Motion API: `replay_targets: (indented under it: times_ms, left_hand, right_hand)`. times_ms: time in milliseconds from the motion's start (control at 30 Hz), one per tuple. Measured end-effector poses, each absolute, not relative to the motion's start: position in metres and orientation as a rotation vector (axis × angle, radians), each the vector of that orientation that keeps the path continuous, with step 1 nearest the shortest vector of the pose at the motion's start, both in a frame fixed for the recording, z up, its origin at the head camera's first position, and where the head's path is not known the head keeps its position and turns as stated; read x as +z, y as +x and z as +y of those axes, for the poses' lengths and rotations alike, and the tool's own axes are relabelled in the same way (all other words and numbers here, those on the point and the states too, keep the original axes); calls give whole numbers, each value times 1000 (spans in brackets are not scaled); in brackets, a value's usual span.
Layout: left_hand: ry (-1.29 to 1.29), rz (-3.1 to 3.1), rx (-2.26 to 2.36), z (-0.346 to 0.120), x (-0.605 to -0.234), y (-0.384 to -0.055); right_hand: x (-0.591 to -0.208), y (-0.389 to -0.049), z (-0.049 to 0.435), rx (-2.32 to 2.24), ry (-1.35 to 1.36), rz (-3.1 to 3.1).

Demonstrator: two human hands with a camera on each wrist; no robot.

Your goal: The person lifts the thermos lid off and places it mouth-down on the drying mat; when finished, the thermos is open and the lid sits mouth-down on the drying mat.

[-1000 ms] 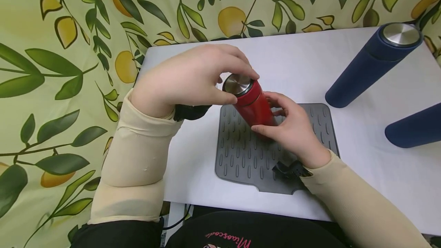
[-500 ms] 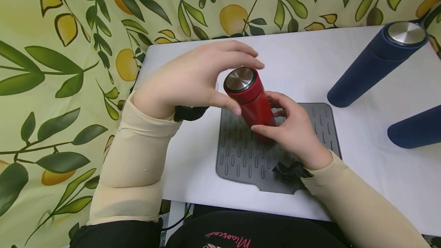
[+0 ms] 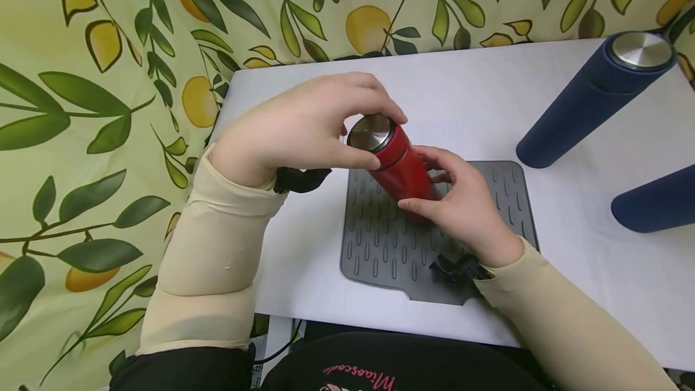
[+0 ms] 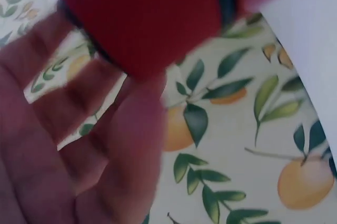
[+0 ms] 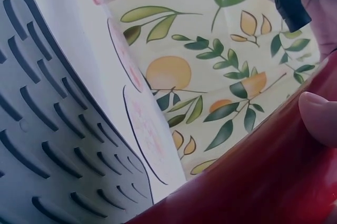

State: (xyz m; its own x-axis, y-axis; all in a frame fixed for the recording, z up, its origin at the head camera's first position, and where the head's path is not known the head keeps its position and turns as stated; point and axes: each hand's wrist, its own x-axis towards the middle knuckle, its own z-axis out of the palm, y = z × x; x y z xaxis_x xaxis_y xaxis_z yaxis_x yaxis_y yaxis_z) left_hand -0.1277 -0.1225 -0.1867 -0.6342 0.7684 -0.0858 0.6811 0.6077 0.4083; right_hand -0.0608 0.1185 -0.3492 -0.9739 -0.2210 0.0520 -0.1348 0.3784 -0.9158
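Note:
A red thermos flask (image 3: 404,177) with a brushed-metal disc on its lid (image 3: 371,133) leans left over a grey ribbed mat (image 3: 380,252). My left hand (image 3: 320,122) reaches across from the left and grips the lid between thumb and fingers. Lower down, my right hand (image 3: 464,204) holds the flask's body, thumb on the near side and fingers behind. Close up in the left wrist view, the lid's red side (image 4: 147,13) meets the left thumb (image 4: 139,129). The right wrist view has the right thumb (image 5: 318,118) lying against the red body.
Two navy blue flasks stand on the right of the white table (image 3: 304,258): a tall one (image 3: 592,104) with a metal top and another (image 3: 659,201) cut off by the frame. Patterned cloth (image 3: 163,77) hangs behind the table. Pale round-edged items (image 5: 150,137) show beyond the mat.
Half a second ago the left fingers were spread off the lid; now they grip it again. The flask's top has tipped slightly left. The right hand keeps its hold.

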Motion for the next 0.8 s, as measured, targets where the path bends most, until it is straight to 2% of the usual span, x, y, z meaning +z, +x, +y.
replay_targets:
  times_ms: [200, 567, 800]
  left_hand:
    - [1001, 2786, 313, -117, -191, -127]
    - [1352, 2422, 560, -134, -192, -127]
    - [1284, 2475, 592, -132, -196, -129]
  right_hand:
    - [-350, -59, 118, -1658, -354, 2572]
    - [-353, -60, 118, -1722, -385, 2584]
    - [-353, -59, 118, -1704, -373, 2574]
